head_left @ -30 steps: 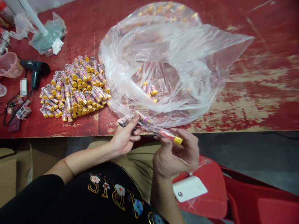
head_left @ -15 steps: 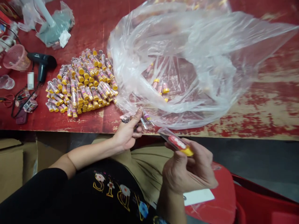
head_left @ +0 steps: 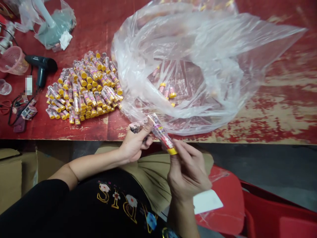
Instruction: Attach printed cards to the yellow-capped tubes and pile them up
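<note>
My right hand point(head_left: 189, 167) pinches a clear plastic tube point(head_left: 167, 142) by its yellow cap end; something red and white shows inside. The tube's far end meets a printed clear plastic sleeve point(head_left: 156, 123), and the two overlap; how deep the tube sits is hard to tell. Closed around a small bunch of printed plastic sleeves point(head_left: 136, 126), my left hand point(head_left: 137, 140) has its thumb pressed on top. To the left on the table lies a pile of yellow-capped tubes point(head_left: 85, 86) in printed sleeves. A large clear plastic bag point(head_left: 208, 109) with several tubes point(head_left: 172, 91) in it lies open beyond my hands.
The red, worn table point(head_left: 279, 112) ends just beyond my lap. On its left are a black hair dryer point(head_left: 42, 66), a pink basket point(head_left: 12, 61), red-handled scissors point(head_left: 5, 107) and a green bag point(head_left: 55, 31). A red stool point(head_left: 223, 211) stands at my right, cardboard boxes point(head_left: 11, 178) at lower left.
My right hand has moved left and brought the tube up to the sleeve at my left hand. The tube now points into line with that sleeve. My left hand has barely moved.
</note>
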`<state>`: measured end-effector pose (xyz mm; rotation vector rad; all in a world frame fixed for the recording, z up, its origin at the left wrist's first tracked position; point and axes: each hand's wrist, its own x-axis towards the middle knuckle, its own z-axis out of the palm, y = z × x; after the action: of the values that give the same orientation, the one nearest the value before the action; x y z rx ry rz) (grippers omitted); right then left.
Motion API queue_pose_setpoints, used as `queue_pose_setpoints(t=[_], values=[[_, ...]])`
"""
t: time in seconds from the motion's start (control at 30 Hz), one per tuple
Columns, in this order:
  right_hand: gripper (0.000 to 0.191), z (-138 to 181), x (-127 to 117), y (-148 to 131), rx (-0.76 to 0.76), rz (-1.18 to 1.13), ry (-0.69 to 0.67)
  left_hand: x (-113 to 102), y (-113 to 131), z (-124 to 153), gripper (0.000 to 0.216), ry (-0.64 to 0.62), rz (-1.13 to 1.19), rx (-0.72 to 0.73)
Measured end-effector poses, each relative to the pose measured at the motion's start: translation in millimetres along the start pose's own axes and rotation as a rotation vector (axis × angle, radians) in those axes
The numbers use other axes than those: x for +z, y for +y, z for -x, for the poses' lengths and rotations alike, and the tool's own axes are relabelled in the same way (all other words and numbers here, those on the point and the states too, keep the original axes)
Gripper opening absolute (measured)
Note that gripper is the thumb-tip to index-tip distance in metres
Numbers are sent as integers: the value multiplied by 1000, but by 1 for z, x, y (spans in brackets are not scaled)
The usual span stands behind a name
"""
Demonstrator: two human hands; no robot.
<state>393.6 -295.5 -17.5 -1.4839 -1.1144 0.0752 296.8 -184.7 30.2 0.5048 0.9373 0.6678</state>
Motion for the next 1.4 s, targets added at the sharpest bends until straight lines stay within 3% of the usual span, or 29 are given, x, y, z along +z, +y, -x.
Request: queue_pose_setpoints(t=[0.17, 0.43, 0.63, 0.73, 0.9, 1.0, 1.1, 1.17, 1.23, 1.4], values=[[47, -3, 13, 0, 91, -19, -29, 1, -2, 4, 66, -12, -78, 102], [33, -14, 43, -7, 75, -28, 163, -8, 1, 10, 64, 23, -32, 147], [14, -18, 62, -11, 142, 19, 127, -21, 8, 5, 65, 83, 48, 151], [13, -23, 76, -8, 166, 4, 88, -32, 14, -2, 64, 125, 81, 149], [14, -52, 134, 4, 127, -189, -40, -62, 33, -10, 56, 278, 305, 101], [18, -73, 182, 3, 45, -259, -139, -82, 41, -8, 35, 353, 412, 60], [24, -87, 205, 2, -29, -270, -261, -93, 39, -4, 19, 445, 394, 70], [28, -93, 198, 13, -27, -245, -310, -95, 36, -5, 19, 477, 370, 75], [31, -100, 174, 38, 58, -118, -322, -92, 32, -8, 14, 457, 352, 54], [34, -143, 107, 131, 317, 261, -257, -75, 27, -14, 6, 357, 260, -20]])
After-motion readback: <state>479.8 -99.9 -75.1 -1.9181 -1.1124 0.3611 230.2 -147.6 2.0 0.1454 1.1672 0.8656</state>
